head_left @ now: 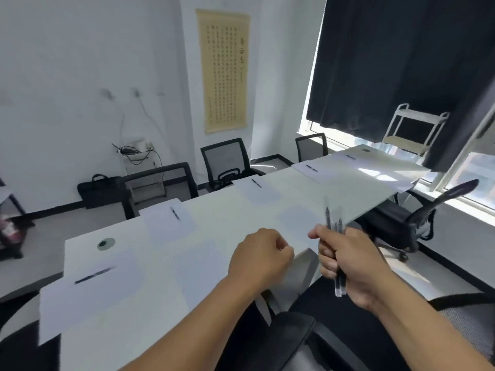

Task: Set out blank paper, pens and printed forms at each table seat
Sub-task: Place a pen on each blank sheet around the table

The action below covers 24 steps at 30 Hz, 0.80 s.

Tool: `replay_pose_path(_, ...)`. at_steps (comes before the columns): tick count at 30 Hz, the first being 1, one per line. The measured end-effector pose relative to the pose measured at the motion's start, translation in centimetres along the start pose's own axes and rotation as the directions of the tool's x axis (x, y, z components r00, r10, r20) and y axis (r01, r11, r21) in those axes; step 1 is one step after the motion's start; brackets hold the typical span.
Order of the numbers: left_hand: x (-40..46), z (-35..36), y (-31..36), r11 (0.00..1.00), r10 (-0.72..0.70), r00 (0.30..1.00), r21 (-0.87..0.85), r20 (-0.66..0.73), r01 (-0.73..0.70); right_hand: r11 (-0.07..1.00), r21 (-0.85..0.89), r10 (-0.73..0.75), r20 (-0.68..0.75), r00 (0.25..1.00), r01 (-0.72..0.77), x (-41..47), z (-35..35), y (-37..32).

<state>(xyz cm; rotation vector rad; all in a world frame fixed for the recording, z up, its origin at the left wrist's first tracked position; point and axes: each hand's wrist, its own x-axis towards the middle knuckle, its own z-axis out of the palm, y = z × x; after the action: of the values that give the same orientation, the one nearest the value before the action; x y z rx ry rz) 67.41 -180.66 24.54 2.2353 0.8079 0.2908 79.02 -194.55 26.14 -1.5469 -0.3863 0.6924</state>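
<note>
My right hand [348,261] holds a bundle of pens [338,253] upright in a closed grip, their tips rising above my fingers [325,254] and their clear barrels sticking out below my palm. My left hand [261,257] hovers just beside it over the near edge of the long white table [294,194], curled into a loose fist; I cannot tell whether anything is pinched in it.

Along the far side of the table, sheets of blank paper lie at the seats, each with a dark pen resting on top: one sheet [167,219] with its pen [175,213] nearest the left, another pen [256,183] on the next sheet, a third pen [312,168] further right, and a fourth pen [349,156] near the window end. At the table's near left corner, a larger sheet [88,290] overhangs the edge, carrying a blurred pen [92,275].

Further bare sheets, faint against the white surface, lie on my side of the table, one [297,223] just beyond my hands. Black mesh chairs [225,162] stand along the far side.
</note>
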Motion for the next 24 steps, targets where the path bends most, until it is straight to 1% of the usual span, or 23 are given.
replay_pose_path(3,2.1,-0.4,-1.6,0.998,-0.067,0.998,-0.020,-0.010,0.067,0.999,-0.029,0.044,0.044,0.998,-0.043,3.6,1.2,0.3)
replay_pose_path(6,4.1,-1.7,-4.0,0.989,-0.151,0.986,-0.011,-0.073,0.151,0.995,-0.040,0.101,0.138,0.985,-0.097,7.4,3.8,0.7)
replay_pose_path(11,7.0,-2.3,-7.7,0.952,-0.305,0.941,-0.042,-0.147,0.302,0.981,-0.076,0.192,0.302,0.934,-0.178,14.1,7.6,2.4)
replay_pose_path(12,7.2,-2.3,-8.1,0.946,-0.325,0.934,-0.041,-0.150,0.323,0.979,-0.081,0.203,0.316,0.927,-0.187,15.0,8.0,2.7)
replay_pose_path(16,9.1,-2.0,-10.1,0.892,-0.451,0.869,-0.059,-0.204,0.449,0.961,-0.139,0.275,0.454,0.848,-0.238,19.1,10.0,4.4)
replay_pose_path(18,10.4,-2.2,-10.4,0.859,-0.512,0.825,-0.132,-0.239,0.495,0.951,-0.174,0.310,0.504,0.806,-0.257,21.0,10.2,4.6)
replay_pose_path(21,12.8,-2.2,-10.3,0.814,-0.577,0.760,-0.291,-0.299,0.503,0.932,-0.243,0.362,0.591,0.721,-0.269,24.1,10.3,4.6)
replay_pose_path(24,14.6,-2.3,-11.0,0.776,-0.621,0.708,-0.394,-0.336,0.493,0.921,-0.277,0.389,0.639,0.664,-0.273,26.4,10.8,5.4)
